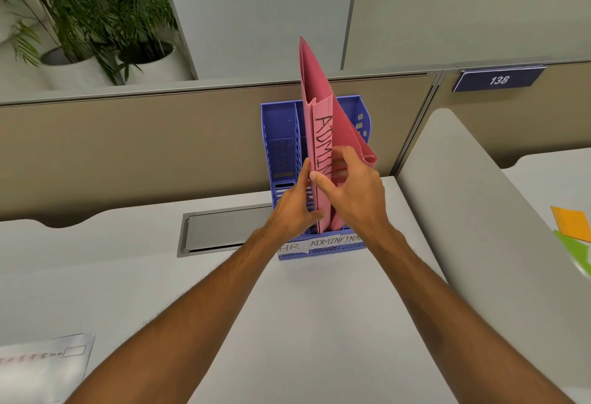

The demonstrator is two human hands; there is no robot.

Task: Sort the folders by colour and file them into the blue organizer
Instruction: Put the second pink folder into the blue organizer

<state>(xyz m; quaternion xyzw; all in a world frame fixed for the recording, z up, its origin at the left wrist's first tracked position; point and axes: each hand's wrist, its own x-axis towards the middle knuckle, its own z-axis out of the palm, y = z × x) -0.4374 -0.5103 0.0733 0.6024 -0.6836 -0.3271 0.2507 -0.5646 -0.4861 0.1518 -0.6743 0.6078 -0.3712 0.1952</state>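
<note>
While standing upright in the middle slot of the blue organizer (283, 147), above the label reading ADMIN, the red folders (321, 147) look light and thin, card or plastic by the look of them; stiff enough along the folded spine to stand, floppy toward the open covers, one of which splays off to the right and curls at its near corner; probably a little slick on the faces, so best pinched at the spine low down, where the stiffness lies, and not by a loose cover; hard to count, at least two, perhaps three.

Left hand (295, 208) set against the left face of the spine marked ADMIN, fingers (305, 173) flat and extended along it, pressing, not wrapped; right hand (350, 189) with thumb on that same spine and fingers curled in among the covers, seemingly parting or gripping them, though the fingertips are lost between the sheets.

Bottoms of the folders hidden by both hands; cannot tell whether fully seated. Rightmost slot largely screened by red covers, its label cut short at FINA; left label partly covered by the forearm, reading HR. Orange sheet (571, 223) and green sheet (572, 251) lying far right beyond a partition, cropped by the frame edge, possibly further folders. Pale paper (48, 362) near left on the tabletop (319, 307), blurred.
</note>
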